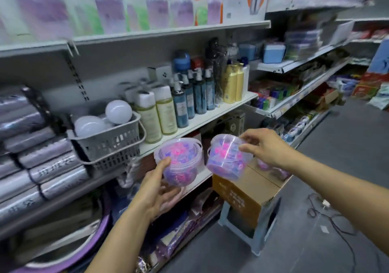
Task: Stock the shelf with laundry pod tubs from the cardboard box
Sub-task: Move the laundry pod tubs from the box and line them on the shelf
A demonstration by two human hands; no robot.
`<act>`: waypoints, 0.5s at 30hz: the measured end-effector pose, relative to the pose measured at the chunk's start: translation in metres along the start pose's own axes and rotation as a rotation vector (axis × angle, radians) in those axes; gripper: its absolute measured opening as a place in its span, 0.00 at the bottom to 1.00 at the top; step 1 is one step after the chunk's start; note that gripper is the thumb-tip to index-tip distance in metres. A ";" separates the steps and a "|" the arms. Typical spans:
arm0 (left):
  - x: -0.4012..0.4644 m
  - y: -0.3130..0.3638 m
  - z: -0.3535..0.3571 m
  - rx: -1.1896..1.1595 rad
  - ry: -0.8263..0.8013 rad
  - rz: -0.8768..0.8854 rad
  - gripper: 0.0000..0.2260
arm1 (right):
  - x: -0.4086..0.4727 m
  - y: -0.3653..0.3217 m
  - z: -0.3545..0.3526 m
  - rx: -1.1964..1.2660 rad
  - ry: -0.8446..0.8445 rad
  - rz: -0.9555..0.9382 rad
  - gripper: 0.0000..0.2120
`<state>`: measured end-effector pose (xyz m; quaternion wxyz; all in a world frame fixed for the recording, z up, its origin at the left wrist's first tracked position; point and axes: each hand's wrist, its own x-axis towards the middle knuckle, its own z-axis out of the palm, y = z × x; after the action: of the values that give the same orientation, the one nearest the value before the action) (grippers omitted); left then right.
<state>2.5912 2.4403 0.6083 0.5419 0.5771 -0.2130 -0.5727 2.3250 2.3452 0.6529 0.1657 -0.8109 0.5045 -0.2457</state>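
Note:
I hold two clear laundry pod tubs full of pink, blue and purple pods in front of the shelf. My left hand [156,188] cups the left tub [179,161] from below. My right hand [265,146] grips the right tub [226,159] by its rim, tilted toward me. Below them an open cardboard box [244,195] rests on a pale plastic stool [254,230]; more tubs [273,168] show inside it under my right wrist. The white shelf [200,121] runs just behind the tubs.
A grey basket [109,144] with white bulbs juts out at the shelf's left. Several pump and lotion bottles [181,106] stand along the shelf. Rolled silver packs [31,157] are stacked far left. Cables [322,209] lie on the grey floor to the right.

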 end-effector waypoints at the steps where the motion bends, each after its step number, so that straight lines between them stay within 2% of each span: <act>1: -0.011 0.005 -0.017 0.003 0.005 0.029 0.21 | 0.000 -0.019 0.002 0.009 -0.003 -0.021 0.08; 5: -0.062 0.022 -0.100 0.007 0.051 0.119 0.19 | 0.000 -0.104 0.028 0.129 -0.030 -0.102 0.04; 10: -0.141 0.036 -0.227 -0.018 0.147 0.172 0.25 | -0.024 -0.226 0.084 0.226 -0.069 -0.201 0.07; 14: -0.211 0.043 -0.327 0.040 0.215 0.197 0.34 | -0.056 -0.325 0.124 0.290 -0.111 -0.282 0.08; 15: -0.227 0.044 -0.349 0.047 0.229 0.201 0.33 | -0.063 -0.349 0.131 0.285 -0.121 -0.314 0.07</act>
<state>2.8609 2.7561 0.6592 0.6036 0.6270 -0.2197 -0.4408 2.6331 2.5571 0.7105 0.2683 -0.8613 0.3212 -0.2881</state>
